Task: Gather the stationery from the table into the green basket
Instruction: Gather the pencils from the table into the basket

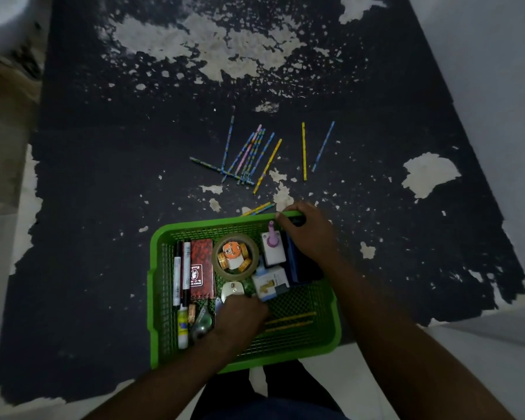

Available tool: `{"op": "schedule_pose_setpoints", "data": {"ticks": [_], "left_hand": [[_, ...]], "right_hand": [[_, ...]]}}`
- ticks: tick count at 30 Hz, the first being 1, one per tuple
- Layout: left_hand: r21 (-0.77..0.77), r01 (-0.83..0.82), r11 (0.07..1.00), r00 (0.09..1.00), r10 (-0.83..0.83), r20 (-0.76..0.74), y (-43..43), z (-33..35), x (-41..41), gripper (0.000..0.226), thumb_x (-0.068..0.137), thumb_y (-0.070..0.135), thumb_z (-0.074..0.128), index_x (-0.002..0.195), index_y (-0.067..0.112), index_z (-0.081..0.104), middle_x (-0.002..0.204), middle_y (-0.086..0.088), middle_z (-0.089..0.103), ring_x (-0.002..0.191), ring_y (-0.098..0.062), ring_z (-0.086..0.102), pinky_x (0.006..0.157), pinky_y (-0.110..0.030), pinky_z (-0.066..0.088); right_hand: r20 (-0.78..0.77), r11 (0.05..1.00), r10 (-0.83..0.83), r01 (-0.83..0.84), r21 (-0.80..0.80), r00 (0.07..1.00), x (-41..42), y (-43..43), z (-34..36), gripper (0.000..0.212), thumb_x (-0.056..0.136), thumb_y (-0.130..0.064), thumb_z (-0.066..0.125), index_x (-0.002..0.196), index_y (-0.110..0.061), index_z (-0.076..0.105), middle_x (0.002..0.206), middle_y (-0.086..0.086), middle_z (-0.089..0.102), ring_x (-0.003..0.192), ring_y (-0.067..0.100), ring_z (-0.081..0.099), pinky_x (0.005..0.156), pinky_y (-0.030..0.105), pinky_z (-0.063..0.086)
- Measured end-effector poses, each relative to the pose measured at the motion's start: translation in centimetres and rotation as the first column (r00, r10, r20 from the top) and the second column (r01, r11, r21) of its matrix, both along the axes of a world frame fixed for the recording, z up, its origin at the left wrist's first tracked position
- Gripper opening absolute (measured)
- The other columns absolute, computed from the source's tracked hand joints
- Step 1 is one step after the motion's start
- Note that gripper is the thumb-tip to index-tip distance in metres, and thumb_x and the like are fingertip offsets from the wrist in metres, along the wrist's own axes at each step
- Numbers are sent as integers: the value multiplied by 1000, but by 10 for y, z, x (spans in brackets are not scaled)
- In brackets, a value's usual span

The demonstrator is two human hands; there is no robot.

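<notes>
The green basket sits at the table's near edge, partly over it. It holds markers, a red notebook, a tape roll, a glue bottle, white boxes, a blue box and two yellow pencils. My left hand is down inside the basket with curled fingers, hiding what lies under it. My right hand grips the basket's far right corner. Several coloured pencils lie scattered beyond the basket, and two more pencils lie by its far rim.
The black table top has peeling pale patches. Its right edge runs diagonally beside a pale wall, and its left edge borders pale floor. My dark-clothed legs show below the basket.
</notes>
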State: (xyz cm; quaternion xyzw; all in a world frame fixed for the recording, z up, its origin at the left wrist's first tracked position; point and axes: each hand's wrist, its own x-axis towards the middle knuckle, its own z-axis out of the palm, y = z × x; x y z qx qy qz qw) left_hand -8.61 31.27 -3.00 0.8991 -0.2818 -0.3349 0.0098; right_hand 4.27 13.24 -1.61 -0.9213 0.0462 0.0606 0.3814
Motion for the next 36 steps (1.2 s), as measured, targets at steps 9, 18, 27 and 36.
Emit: {"op": "schedule_pose_setpoints", "data": {"ticks": [9,18,27,36], "left_hand": [[-627,-366,688,736,626,258,21,53,135,13,87,46,73,88,33,75,74,12,72,62,-4,61,53,-19,43],[-39,-409,912,912,407,-48,21,4,237,14,74,17,85,85,23,77,95,-3,75,89,-24,71,85,-40,59],[-86,-318,944,948,320,5,21,-16,236,12,77,16,80,82,21,71,96,-8,72,92,-29,68,83,-42,57],[-653,-409,638,854,520,-27,62,80,228,14,79,8,83,92,12,81,67,8,70,55,9,61,59,-6,45]], "right_hand": [[41,1000,5,-5,-5,999,1,-1,-12,24,87,-52,65,90,-28,64,90,-10,61,83,3,55,70,23,44],[59,998,-4,0,58,998,1,-2,-12,22,87,-47,68,90,-26,66,89,-9,61,86,4,57,74,23,45],[61,997,-6,2,71,998,1,-1,-10,20,86,-44,69,91,-25,67,89,-9,61,85,5,56,74,22,44],[24,996,-26,24,82,999,0,0,-8,23,86,-46,69,91,-24,68,90,-8,62,83,5,59,71,23,47]]}}
